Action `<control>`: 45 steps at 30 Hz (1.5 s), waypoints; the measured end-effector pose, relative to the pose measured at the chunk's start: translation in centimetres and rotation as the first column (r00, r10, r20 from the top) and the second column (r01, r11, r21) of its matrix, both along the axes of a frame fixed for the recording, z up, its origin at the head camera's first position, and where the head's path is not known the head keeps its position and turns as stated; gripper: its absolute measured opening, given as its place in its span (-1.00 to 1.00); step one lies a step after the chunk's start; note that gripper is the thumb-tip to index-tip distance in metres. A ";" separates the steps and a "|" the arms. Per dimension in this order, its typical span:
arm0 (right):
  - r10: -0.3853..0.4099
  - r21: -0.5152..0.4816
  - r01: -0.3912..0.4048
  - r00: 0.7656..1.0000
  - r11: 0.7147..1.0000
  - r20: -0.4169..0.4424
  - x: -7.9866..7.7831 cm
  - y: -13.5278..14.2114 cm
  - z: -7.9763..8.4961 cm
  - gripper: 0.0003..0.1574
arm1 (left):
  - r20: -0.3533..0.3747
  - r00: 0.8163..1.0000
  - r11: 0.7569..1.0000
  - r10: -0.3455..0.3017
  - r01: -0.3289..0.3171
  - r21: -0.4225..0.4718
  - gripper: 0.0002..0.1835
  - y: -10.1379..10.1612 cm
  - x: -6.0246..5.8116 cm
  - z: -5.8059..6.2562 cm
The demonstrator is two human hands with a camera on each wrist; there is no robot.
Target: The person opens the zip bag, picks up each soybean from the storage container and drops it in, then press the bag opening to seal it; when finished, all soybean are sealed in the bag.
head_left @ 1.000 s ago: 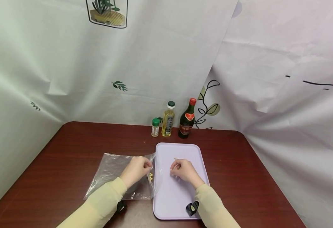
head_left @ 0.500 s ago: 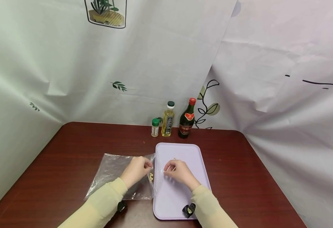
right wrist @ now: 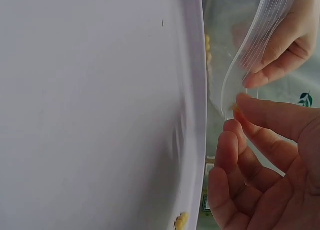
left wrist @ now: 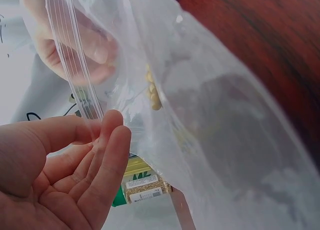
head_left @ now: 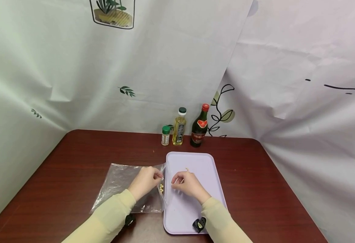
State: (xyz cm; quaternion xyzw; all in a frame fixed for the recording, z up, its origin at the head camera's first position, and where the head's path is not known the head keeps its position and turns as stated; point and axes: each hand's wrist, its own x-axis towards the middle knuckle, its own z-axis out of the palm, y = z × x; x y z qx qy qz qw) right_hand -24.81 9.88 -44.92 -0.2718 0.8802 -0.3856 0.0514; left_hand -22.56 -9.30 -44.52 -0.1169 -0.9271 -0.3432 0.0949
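Note:
A clear zip-top bag (head_left: 119, 179) lies on the table, its mouth raised over the left edge of a pale lilac tray (head_left: 180, 214). My left hand (head_left: 145, 179) pinches the bag's upper rim between thumb and fingertips. Several yellow beans (left wrist: 152, 90) sit inside the bag near its mouth. Above the tray, my right hand (head_left: 187, 184) is close beside the bag's opening. Its thumb and forefinger pinch a small yellow bean (right wrist: 235, 108), mostly hidden by the fingertips. A few more loose beans (head_left: 187, 169) rest on the tray, beyond the right hand.
At the table's back edge stand a green-capped seasoning jar (head_left: 165, 135), an oil bottle (head_left: 179, 130) and a dark green bottle (head_left: 198, 130) with a red cap. A printed white cloth (head_left: 153, 67) hangs behind the dark red table (head_left: 83, 155).
Leftward over the tray, my right hand has moved closer to the bag's mouth, uncovering more of the loose beans behind it. My left hand and the bag have stayed in place.

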 end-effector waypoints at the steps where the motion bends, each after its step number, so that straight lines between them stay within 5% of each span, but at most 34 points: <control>1: 0.001 0.000 -0.001 1.000 1.000 0.000 0.0 0.0 -0.1 -0.93 | 0.000 1.000 1.000 0.001 -0.001 -0.001 -0.88 0.0 0.0 0.0; 21: -0.045 0.015 0.045 0.999 0.999 0.029 -0.2 0.7 0.0 -0.93 | -0.002 1.000 1.000 0.011 -0.011 -0.005 -0.88 -0.1 0.1 0.2; 36: -0.167 0.040 0.166 0.986 0.985 0.029 -1.1 2.8 -0.2 -0.93 | 0.088 0.996 0.989 0.004 -0.017 0.149 -0.87 -0.5 0.3 0.4; 45: -0.266 0.060 0.263 0.962 0.963 0.061 -1.8 4.0 -0.5 -0.91 | 0.138 0.990 0.957 0.025 -0.064 0.283 -0.89 -0.7 0.2 0.4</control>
